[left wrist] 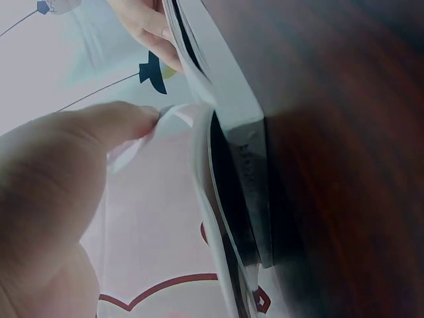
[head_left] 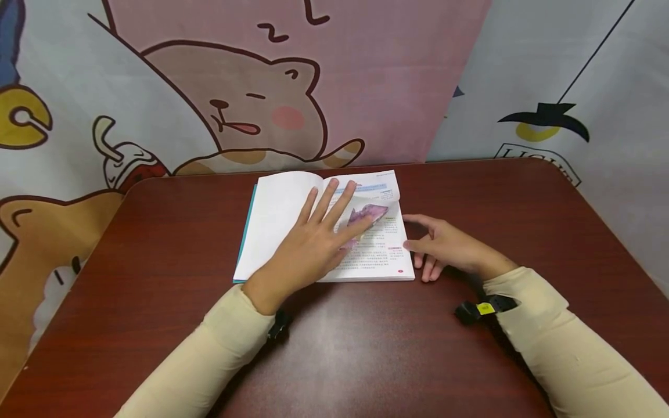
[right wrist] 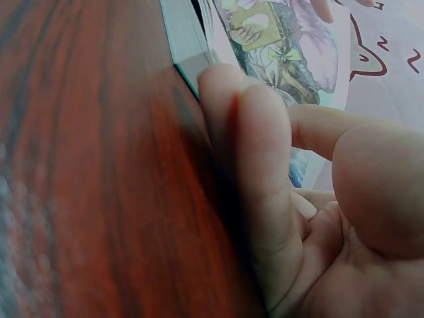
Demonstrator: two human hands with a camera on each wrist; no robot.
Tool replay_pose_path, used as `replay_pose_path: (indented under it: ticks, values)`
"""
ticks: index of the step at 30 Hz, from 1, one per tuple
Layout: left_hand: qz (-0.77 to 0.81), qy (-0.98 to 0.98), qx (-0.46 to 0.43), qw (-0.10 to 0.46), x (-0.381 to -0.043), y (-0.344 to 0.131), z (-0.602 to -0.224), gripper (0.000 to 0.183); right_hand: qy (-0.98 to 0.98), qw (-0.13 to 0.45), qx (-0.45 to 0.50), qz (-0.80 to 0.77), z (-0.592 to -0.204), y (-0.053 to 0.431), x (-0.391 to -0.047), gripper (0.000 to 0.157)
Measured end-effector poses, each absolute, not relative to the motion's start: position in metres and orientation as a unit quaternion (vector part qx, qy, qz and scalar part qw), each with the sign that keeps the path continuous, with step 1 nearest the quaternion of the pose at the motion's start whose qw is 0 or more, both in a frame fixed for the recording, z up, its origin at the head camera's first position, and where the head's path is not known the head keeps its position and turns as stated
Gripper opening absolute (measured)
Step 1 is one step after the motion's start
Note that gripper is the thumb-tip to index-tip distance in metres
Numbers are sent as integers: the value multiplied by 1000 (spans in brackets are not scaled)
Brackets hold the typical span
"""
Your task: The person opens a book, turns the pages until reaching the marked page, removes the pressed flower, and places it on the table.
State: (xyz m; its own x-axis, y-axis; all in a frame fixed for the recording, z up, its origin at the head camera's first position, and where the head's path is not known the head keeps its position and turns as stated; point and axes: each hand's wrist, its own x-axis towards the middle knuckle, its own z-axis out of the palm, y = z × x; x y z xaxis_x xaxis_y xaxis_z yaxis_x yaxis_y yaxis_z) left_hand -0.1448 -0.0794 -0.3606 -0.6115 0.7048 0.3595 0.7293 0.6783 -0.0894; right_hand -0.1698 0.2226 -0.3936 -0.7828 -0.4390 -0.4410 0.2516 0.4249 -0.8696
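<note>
The left hand (head_left: 305,249) is spreading over the open book (head_left: 384,238) with straight, loose fingers, its thumb touching a curled page (head_left: 368,210) rather than clasping it. The right hand (head_left: 452,247) is resting relaxed at the book's right edge, fingers loosely bent; its thumb is lying close against that edge, though whether it is pressing there I cannot tell.

The book is lying flat on the table (head_left: 334,360), toward its far side, a teal cover (head_left: 244,244) showing along the left. A blank white page (head_left: 277,215) is arching up on the left, while printed text and a purple picture are showing on the right.

The left hand is standing in the way of the book's middle, hiding the fold and part of the picture. In the right wrist view, the right fingers are covering a near corner; in the left wrist view, the left thumb is blocking much of the left side.

Both arms are wearing cream sleeves (head_left: 559,342), and a black device (head_left: 467,313) with a yellow patch is hanging under the right wrist. Behind the table a cartoon backdrop (head_left: 397,69) is hanging, showing a sleeping bear (head_left: 261,113) and a cherry (head_left: 133,165).
</note>
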Motion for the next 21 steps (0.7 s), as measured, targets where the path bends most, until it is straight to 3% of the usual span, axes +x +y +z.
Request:
replay_pose_path:
  ticks: [6,13,21]
  values:
    - [-3,-899,-395,189,-146,-80,-360,66,780,325,-61,-532,-393,223,-170,75]
    - [24,-882,-434,180,-145,-80,-362,36,778,324,-58,-534,-394,222,-170,74]
    - [9,-881,-446,156,-144,-81,-364,34,778,326,-56,-534,-395,222,-169,76]
